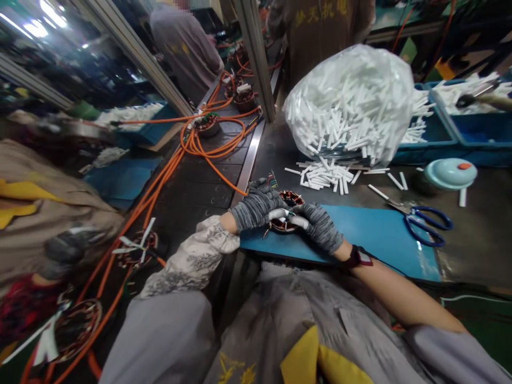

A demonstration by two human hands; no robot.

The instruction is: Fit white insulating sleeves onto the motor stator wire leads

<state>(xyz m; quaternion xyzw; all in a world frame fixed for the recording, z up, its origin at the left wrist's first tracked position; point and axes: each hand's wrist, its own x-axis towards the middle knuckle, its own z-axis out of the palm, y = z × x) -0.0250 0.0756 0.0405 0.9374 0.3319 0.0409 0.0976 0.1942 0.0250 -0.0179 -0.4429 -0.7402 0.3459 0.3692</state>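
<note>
In front of me a motor stator [293,198] with copper windings sits at the left end of a blue mat [372,234]. My left hand [259,207], in a grey glove with pale fingertips, reaches over it from the left. My right hand [322,228], gloved alike, comes in from the right. The fingertips of both hands meet above the stator, pinched on a thin wire end [289,214] that shows a bit of green. The gloves partly cover the stator. An orange cable [220,173] leads toward it from the left.
Blue-handled scissors [429,224] lie at the mat's right. Behind stand a clear bag [352,101] of white tubes, loose tubes [326,175], a light-blue lidded container [450,173] and blue bins [480,128]. Left, a conveyor [200,197] carries stators and orange cables; a co-worker's gloved hand [66,248] is there.
</note>
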